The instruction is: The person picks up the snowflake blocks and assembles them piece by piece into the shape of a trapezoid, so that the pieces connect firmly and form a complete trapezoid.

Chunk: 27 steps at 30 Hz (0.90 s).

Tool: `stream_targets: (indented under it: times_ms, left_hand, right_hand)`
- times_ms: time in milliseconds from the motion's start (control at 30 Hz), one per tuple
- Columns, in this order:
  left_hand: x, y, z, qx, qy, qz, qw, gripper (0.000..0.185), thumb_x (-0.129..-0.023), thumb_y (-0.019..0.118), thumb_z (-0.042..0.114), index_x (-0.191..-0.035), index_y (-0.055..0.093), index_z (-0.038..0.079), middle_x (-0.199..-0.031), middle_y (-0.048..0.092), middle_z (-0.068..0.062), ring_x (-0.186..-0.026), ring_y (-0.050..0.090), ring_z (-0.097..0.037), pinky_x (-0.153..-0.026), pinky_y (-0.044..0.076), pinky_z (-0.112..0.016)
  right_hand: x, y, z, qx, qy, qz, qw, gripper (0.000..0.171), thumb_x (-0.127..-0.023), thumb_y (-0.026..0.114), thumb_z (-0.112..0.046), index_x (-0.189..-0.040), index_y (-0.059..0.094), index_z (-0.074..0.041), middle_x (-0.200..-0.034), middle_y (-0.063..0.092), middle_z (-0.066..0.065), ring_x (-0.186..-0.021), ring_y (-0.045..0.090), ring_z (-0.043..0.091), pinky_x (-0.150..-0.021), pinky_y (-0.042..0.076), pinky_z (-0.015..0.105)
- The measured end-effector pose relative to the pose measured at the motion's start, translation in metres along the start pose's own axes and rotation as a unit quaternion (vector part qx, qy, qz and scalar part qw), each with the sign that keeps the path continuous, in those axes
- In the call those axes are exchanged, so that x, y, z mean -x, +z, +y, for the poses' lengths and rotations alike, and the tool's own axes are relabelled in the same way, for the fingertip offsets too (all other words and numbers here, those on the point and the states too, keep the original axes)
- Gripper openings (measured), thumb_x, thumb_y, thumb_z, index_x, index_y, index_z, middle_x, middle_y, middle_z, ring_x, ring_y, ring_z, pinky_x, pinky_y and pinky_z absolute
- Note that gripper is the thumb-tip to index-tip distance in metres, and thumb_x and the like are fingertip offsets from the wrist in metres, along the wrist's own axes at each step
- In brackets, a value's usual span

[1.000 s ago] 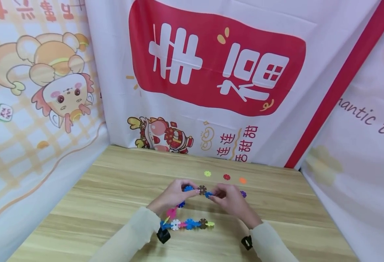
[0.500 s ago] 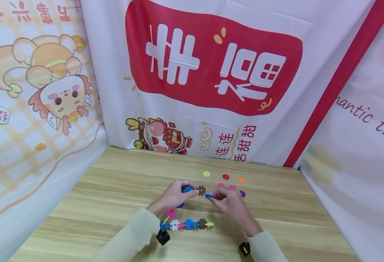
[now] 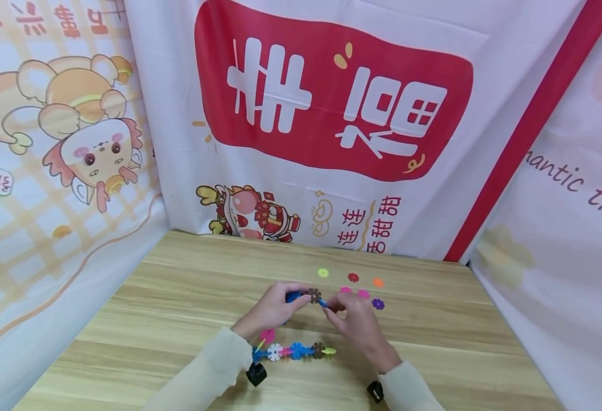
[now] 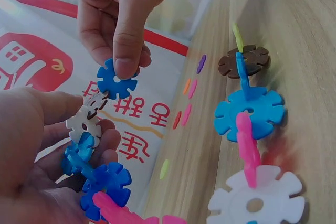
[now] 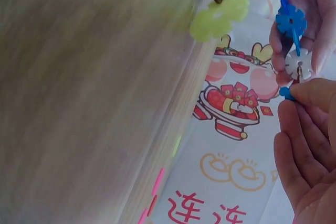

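1. Right hand (image 4: 123, 17) pinching a blue snowflake disc (image 4: 116, 81) by its rim, thumb and forefinger curled on the upper teeth.
2. Left hand (image 3: 270, 311) cupped round a short linked chain (image 4: 92, 166), just below that disc, above the surface (image 3: 177, 297).
3. Likely light, stiff, thin plastic; slick faces, so best gripped across the flat sides near the edge.
4. Disc face-on to the left wrist camera, its lower notches toward the chain's white piece (image 4: 84, 121).
5. Chain's long axis running from the left palm out toward the right fingertips.

Both hands (image 3: 313, 311) on snowflake-piece chain (image 3: 308, 297)
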State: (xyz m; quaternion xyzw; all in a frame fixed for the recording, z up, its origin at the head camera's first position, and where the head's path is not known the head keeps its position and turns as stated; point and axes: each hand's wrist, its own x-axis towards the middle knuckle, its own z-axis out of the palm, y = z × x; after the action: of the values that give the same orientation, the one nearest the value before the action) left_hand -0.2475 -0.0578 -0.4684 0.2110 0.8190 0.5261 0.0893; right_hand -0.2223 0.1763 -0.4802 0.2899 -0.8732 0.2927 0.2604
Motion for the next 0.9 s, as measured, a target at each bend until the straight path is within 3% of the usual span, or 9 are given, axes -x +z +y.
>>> stream_targets:
  times_ms: [133,233,367,533,600,733,800,900]
  left_hand:
    - [0.001,-0.002,0.001,-0.004,0.010,-0.004,0.9999,0.036,-0.109,0.060,0.033,-0.142,0.067,0.019,-0.138,0.071,-0.005,-0.067,0.051,-0.014,-0.057,0.049,-0.022]
    - [0.002,-0.002,0.001,-0.013,0.025,-0.002,0.9996,0.035,-0.110,0.059,0.028,-0.142,0.066,0.017,-0.138,0.072,-0.007,-0.059,0.042,-0.010,-0.051,0.042,-0.018]
    - [0.003,-0.001,-0.001,-0.016,0.035,0.003,0.9992,0.035,-0.110,0.059,0.025,-0.141,0.066,0.011,-0.134,0.074,-0.010,-0.056,0.039,-0.010,-0.049,0.038,-0.017]
    - [0.004,-0.002,0.000,-0.034,0.036,0.005,0.9987,0.036,-0.110,0.059,0.023,-0.141,0.066,0.006,-0.138,0.072,-0.014,-0.067,0.049,-0.009,-0.056,0.046,-0.018]
    - [0.005,-0.004,0.001,-0.035,0.024,0.005,0.9991,0.035,-0.110,0.059,0.025,-0.140,0.068,0.008,-0.133,0.073,-0.011,-0.069,0.052,-0.009,-0.058,0.048,-0.018]
    - [0.006,-0.008,0.003,-0.004,-0.016,-0.009,0.9998,0.032,-0.108,0.062,0.029,-0.135,0.071,0.013,-0.119,0.073,-0.011,-0.068,0.051,-0.013,-0.059,0.049,-0.023]
    - [0.007,-0.009,0.003,0.009,-0.032,-0.017,0.9993,0.031,-0.107,0.064,0.031,-0.132,0.071,0.014,-0.121,0.071,-0.011,-0.080,0.059,-0.014,-0.070,0.056,-0.028]
    - [0.007,-0.010,0.000,0.035,-0.052,-0.018,0.9979,0.033,-0.106,0.065,0.033,-0.133,0.070,0.014,-0.127,0.071,-0.011,-0.101,0.066,-0.019,-0.090,0.061,-0.041]
  right_hand:
    - [-0.001,0.003,-0.005,0.033,-0.023,0.017,0.999,0.015,-0.082,0.089,-0.004,-0.089,0.077,-0.011,-0.081,0.078,-0.001,-0.072,0.073,0.006,-0.066,0.062,0.019]
    - [0.000,0.006,-0.007,0.043,-0.035,0.027,0.998,0.011,-0.086,0.087,-0.006,-0.088,0.077,-0.011,-0.081,0.078,0.000,-0.071,0.073,0.005,-0.066,0.059,0.013]
    - [0.001,0.011,-0.010,0.046,-0.038,0.043,0.997,0.013,-0.083,0.088,-0.004,-0.085,0.077,-0.010,-0.080,0.078,0.000,-0.070,0.072,0.004,-0.065,0.056,0.008]
    - [0.000,0.016,-0.015,0.049,-0.032,0.052,0.997,0.018,-0.078,0.091,0.000,-0.084,0.077,-0.010,-0.078,0.077,0.000,-0.068,0.072,0.005,-0.064,0.057,0.010]
    - [-0.002,0.015,-0.015,0.035,-0.014,0.028,0.999,0.016,-0.082,0.090,-0.003,-0.087,0.078,-0.011,-0.082,0.078,0.000,-0.072,0.073,0.007,-0.066,0.059,0.012]
    - [-0.005,0.004,-0.006,-0.018,0.042,-0.071,0.996,0.015,-0.087,0.087,-0.009,-0.100,0.078,-0.010,-0.095,0.080,0.003,-0.085,0.077,0.012,-0.076,0.064,0.021]
    - [-0.008,-0.004,0.005,-0.039,0.081,-0.122,0.988,0.019,-0.089,0.085,-0.010,-0.105,0.077,-0.008,-0.100,0.080,0.006,-0.090,0.077,0.014,-0.081,0.065,0.026]
    - [-0.015,-0.014,0.027,-0.044,0.139,-0.165,0.975,0.021,-0.091,0.082,-0.009,-0.110,0.076,-0.005,-0.104,0.079,0.009,-0.093,0.074,0.016,-0.085,0.065,0.031]
